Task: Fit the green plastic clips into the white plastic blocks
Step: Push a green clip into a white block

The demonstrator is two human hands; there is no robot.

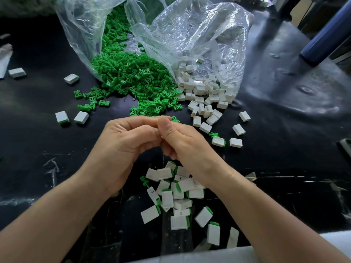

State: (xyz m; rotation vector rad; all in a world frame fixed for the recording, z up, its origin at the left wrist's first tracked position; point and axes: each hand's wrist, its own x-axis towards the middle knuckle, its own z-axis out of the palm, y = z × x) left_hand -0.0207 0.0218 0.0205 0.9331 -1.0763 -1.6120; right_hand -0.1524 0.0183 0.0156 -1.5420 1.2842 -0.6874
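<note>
My left hand (125, 143) and my right hand (182, 143) meet above the middle of the black table, fingers curled and thumbs pressed together. Whatever lies between them is hidden. A green clip (175, 119) shows just past my right thumb tip, and I cannot tell whether it is held or lying on the table. Loose green clips (133, 80) spill from a clear bag at the back. White blocks (201, 92) spill from a second clear bag to the right. Below my hands lies a heap of white blocks with green clips fitted in them (176, 196).
Single white blocks lie scattered on the left (81, 117) and on the right (236, 142). The clear bags (190, 31) stand crumpled across the back. A dark blue tube (326, 33) leans at the far right. A pale edge (284, 249) runs along the bottom right.
</note>
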